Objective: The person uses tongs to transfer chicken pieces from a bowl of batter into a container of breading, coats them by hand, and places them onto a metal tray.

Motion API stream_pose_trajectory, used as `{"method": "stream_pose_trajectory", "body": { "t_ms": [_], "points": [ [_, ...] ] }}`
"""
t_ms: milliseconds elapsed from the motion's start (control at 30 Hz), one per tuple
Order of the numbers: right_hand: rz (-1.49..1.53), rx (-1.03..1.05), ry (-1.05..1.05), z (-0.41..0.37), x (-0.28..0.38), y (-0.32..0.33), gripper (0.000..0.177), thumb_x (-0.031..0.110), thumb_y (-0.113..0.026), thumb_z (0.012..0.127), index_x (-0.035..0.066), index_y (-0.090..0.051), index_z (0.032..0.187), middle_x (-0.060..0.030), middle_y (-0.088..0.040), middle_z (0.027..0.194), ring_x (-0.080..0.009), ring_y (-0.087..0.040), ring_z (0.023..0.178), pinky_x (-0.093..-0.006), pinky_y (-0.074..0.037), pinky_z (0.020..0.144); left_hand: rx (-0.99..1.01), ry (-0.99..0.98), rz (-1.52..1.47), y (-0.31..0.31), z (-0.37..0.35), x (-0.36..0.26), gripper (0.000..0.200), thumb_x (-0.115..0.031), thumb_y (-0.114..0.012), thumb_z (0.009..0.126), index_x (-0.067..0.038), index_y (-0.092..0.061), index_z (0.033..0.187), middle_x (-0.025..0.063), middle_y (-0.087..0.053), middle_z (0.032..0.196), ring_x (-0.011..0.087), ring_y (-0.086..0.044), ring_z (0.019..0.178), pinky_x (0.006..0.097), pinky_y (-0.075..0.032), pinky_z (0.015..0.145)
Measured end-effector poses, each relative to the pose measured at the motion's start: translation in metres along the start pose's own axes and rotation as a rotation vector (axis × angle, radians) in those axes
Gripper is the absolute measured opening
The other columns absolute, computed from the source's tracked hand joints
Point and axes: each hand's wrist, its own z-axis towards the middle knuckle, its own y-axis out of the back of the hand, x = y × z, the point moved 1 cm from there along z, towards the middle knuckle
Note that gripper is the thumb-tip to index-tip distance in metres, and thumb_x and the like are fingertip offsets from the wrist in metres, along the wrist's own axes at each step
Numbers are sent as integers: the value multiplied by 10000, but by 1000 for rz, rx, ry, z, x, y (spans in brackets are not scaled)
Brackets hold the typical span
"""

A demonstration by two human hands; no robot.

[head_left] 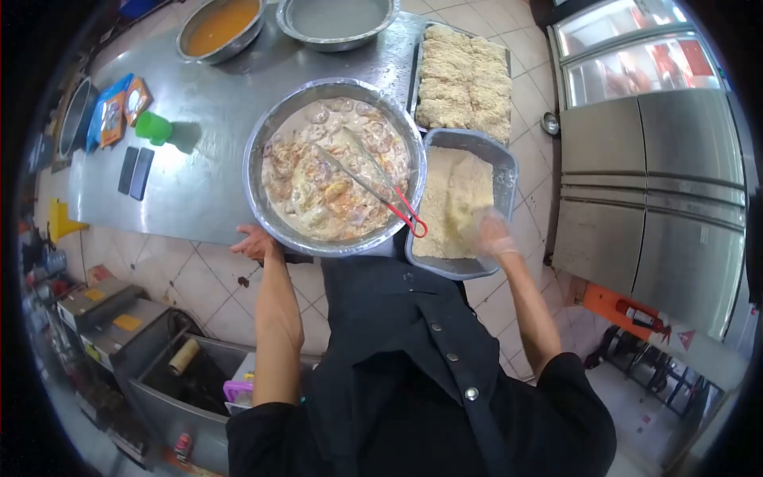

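A large metal bowl (256,171) of battered pieces in pale liquid stands at the table's edge, with red-handled tongs (395,208) resting in it. My left hand (258,242) is at the table's edge beside the bowl, bare, its fingers apart and holding nothing. To the right of the bowl is a grey tub (505,171) of breading crumbs (459,199). My right hand (490,233), in a clear glove, is over the tub's right side, blurred by motion; its fingers cannot be made out. Behind the tub lies a tray of breaded pieces (465,83).
Two metal bowls, one with orange liquid (221,28) and one with cloudy liquid (338,17), stand at the table's far side. A green cup (153,128), two dark phone-like slabs (135,172) and packets (111,119) are at left. Steel refrigerators (644,175) stand at right.
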Motion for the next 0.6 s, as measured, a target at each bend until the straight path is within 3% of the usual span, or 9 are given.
{"method": "stream_pose_trajectory", "body": {
  "t_ms": [100, 133, 200, 233, 300, 333, 467, 567, 600],
  "points": [
    [174, -266, -291, -11, -9, -56, 511, 352, -636, 884, -87, -592, 1140, -274, -639, 1152, -424, -625, 1062, -472, -509, 911, -33, -4, 26, -3, -1, 2, 682, -500, -502, 962, -15, -362, 1421, 275, -706, 955, 441, -700, 894, 547, -543, 770],
    [181, -271, -299, 0, -19, -92, 511, 352, -636, 884, -87, -592, 1140, -274, -639, 1152, -424, -625, 1062, -472, -509, 911, -62, -12, 19, -4, -1, 3, 682, -504, -508, 958, -20, -371, 1418, 267, -708, 958, 442, -701, 887, 541, -546, 763],
    [665, -469, -539, 19, -38, -157, 422, 305, -627, 895, -61, -601, 1103, -204, -649, 1081, -378, -627, 977, -448, -527, 877, -96, -46, 43, -26, 15, 18, 668, -509, -522, 949, -35, -403, 1406, 248, -714, 962, 441, -704, 874, 528, -549, 758],
    [673, -480, -549, 22, -35, -157, 422, 305, -627, 895, -61, -601, 1103, -204, -649, 1081, -378, -627, 977, -448, -527, 877, -89, -60, 37, -27, 14, 16, 668, -509, -522, 949, -35, -403, 1406, 248, -714, 962, 441, -704, 874, 528, -549, 758],
    [1906, -556, -827, 32, -22, -153, 281, 225, -591, 907, -17, -618, 1047, -112, -617, 970, -282, -603, 864, -420, -533, 802, -212, -17, 40, -26, 10, 13, 658, -507, -522, 948, -44, -415, 1402, 244, -718, 946, 436, -706, 876, 525, -548, 767],
    [1741, -541, -747, 26, -9, -122, 197, 194, -570, 922, 24, -626, 1005, -34, -558, 885, -208, -560, 778, -384, -518, 722, -146, -9, -17, -20, 9, 12, 655, -506, -527, 944, -48, -421, 1400, 240, -720, 917, 432, -707, 865, 535, -543, 763],
    [1605, -506, -722, 29, 5, -59, 215, 180, -581, 916, 29, -643, 1057, -51, -571, 912, -191, -561, 788, -385, -514, 720, -104, -10, 12, -17, 12, 13, 654, -508, -528, 941, -52, -429, 1399, 237, -722, 901, 431, -707, 853, 544, -537, 760],
    [560, -872, -360, 56, 13, -40, 467, 308, -539, 976, -18, -605, 1305, -206, -658, 1249, -366, -639, 1132, -499, -504, 935, -134, 25, 5, -16, 8, 7, 663, -518, -530, 940, -51, -433, 1401, 241, -720, 920, 435, -704, 864, 551, -532, 760],
    [559, -875, -362, 70, 23, -44, 467, 308, -539, 976, -18, -605, 1305, -206, -658, 1249, -366, -639, 1132, -499, -504, 935, -125, 27, 15, -18, 11, 9, 669, -525, -531, 939, -50, -435, 1400, 243, -719, 921, 435, -703, 870, 551, -531, 760]
  ]
}}
